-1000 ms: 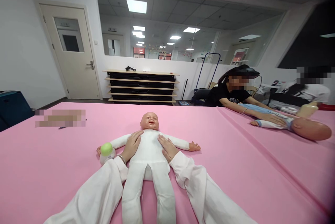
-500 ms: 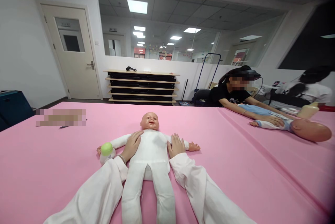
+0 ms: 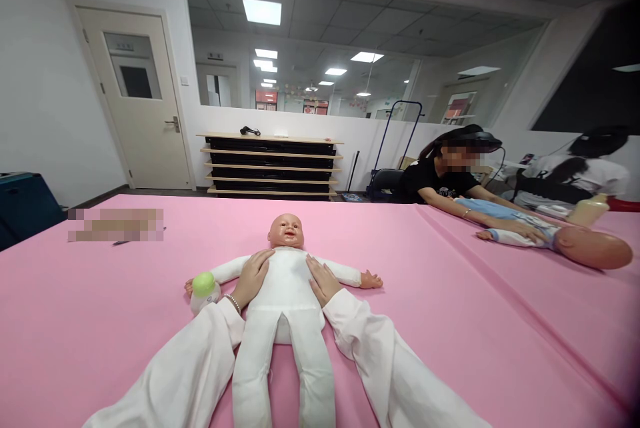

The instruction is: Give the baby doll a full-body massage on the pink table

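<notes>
A baby doll [image 3: 287,288] with a white cloth body lies face up on the pink table cover [image 3: 150,321], its head toward the far edge and its arms spread. My left hand [image 3: 254,276] lies flat along the left side of the doll's chest, fingers stretched out. On the right side of the chest rests my right hand [image 3: 324,280], its fingers extended and pointing up toward the doll's neck. A bottle with a green cap [image 3: 204,288] stands beside my left wrist, in front of the doll's hand at left.
Across the table to the right, a person in black [image 3: 445,175] leans over another doll in blue and white [image 3: 515,225]. A cream bottle [image 3: 590,210] stands near that doll. At the far left lies a blurred-out item [image 3: 117,225]. A shelf stack [image 3: 273,165] stands behind the table.
My right hand has moved left, from the doll's upper arm onto the side of its chest. My left hand and the doll stay in place.
</notes>
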The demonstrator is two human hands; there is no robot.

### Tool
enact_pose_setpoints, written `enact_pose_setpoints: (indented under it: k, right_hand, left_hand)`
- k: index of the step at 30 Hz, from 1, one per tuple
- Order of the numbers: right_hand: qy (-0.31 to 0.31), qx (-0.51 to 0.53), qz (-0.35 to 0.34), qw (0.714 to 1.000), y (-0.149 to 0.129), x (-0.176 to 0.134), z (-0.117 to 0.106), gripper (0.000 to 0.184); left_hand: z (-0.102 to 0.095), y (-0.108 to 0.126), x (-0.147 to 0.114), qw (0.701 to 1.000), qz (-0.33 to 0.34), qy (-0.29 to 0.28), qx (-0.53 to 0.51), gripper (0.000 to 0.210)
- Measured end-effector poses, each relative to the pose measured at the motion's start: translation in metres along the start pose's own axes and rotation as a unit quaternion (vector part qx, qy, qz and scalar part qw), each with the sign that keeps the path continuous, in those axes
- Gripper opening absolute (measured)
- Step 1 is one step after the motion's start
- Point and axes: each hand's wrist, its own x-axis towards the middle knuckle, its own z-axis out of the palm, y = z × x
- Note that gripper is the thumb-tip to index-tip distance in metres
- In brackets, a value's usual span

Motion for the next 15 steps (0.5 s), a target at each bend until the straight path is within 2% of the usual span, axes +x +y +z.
enact_pose_setpoints:
  k: [8,12,15]
  right_hand:
    - [0.014,-0.077,0.124,0.989,-0.006,-0.001,-0.01,0.05]
    - [0.056,-0.1,0.196,0.974,-0.005,-0.004,-0.016,0.047]
    - [0.117,-0.138,0.256,0.95,-0.001,-0.007,-0.017,0.047]
  left_hand:
    - [-0.002,0.005,-0.001,1.0,0.002,-0.005,-0.003,0.034]
    - [-0.003,0.007,-0.001,1.0,0.0,-0.004,-0.009,0.034]
    - [-0.002,0.007,-0.001,1.0,-0.005,-0.003,-0.008,0.034]
